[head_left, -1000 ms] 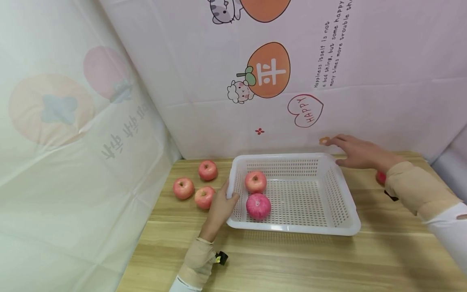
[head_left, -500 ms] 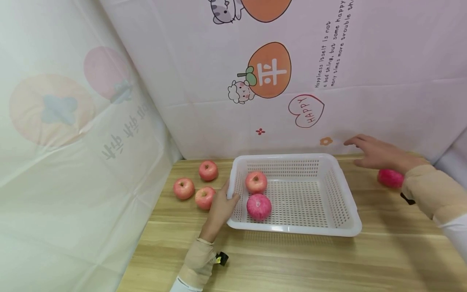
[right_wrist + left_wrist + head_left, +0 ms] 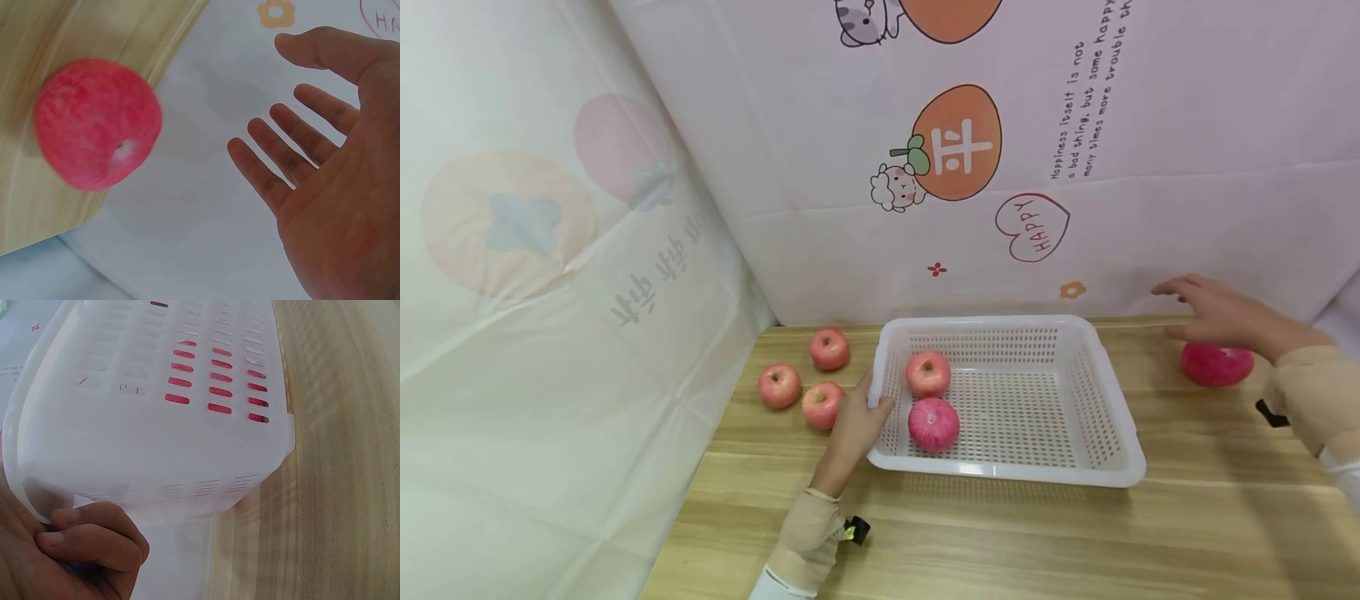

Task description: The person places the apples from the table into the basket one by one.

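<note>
Left hand: curled round the left rim of the white basket, gripping it; from the head, the thumb shows over the rim while the other fingers are partly lost behind the hand.
Right hand: open and holding nothing, above the right end of the table; its palm and lower fingers are turned from the head camera.
Pink fruit at right: on the table to the right of the basket, its top edge covered by the right hand in the head view.
Basket contents: an apple and a magenta fruit side by side at the left end, both in plain sight from above.
Loose apples: a far apple, a left apple and a near apple left of the basket; the left hand overlaps the near one's edge, and whether they touch is unclear.
Cut off: the backdrop cloth's upper prints, at the top edge.
Left wrist only: folded fingertips at the rim; pinkish red through the basket's slots, too broken up to tell which fruit.
Right wrist only: the spread fingers and bare palm, well apart from the fruit, whose pale dimple shows.
</note>
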Demonstrator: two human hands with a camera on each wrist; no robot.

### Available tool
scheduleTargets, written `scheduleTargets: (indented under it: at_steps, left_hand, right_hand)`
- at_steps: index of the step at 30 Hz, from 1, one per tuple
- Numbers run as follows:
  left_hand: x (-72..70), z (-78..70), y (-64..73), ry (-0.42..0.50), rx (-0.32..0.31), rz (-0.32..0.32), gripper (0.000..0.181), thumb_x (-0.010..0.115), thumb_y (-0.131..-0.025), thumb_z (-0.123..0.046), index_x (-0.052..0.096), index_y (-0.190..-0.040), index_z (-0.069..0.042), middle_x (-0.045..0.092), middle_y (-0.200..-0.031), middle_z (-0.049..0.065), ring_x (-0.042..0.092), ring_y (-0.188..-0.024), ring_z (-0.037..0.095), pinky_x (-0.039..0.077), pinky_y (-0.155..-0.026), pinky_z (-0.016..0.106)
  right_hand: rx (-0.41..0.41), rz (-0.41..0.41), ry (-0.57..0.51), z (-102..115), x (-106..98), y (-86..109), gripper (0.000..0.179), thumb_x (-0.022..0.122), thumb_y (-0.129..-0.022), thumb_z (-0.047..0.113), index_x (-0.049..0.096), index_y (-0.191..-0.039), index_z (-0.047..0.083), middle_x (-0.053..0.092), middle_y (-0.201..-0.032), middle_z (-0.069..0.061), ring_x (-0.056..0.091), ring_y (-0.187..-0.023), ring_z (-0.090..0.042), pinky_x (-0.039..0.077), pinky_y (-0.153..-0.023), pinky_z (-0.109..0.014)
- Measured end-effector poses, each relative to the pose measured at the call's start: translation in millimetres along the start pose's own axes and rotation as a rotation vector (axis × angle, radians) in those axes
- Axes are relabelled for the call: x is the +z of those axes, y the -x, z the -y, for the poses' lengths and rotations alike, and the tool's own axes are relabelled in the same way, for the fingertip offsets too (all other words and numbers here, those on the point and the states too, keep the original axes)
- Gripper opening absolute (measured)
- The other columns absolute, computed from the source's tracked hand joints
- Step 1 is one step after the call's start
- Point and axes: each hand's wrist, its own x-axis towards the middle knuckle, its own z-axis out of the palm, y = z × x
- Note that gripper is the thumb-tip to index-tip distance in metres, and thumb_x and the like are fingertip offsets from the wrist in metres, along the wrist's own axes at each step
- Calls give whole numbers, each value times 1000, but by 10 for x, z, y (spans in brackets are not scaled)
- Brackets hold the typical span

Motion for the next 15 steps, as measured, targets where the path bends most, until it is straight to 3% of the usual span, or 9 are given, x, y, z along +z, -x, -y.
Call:
scheduleTargets:
  at_steps: [15]
  left_hand:
    - [4,27,-18,-2,-3,7,68,64,-96,-16,45,-160,0,74,-125,25,76,-98,30,65,-78,45]
  right_hand:
    - [-38,-41,64,-329,120,190,63,80,-86,18,56,-134,-16,51,-136,-45,59,-114,-58,49,-95,-71]
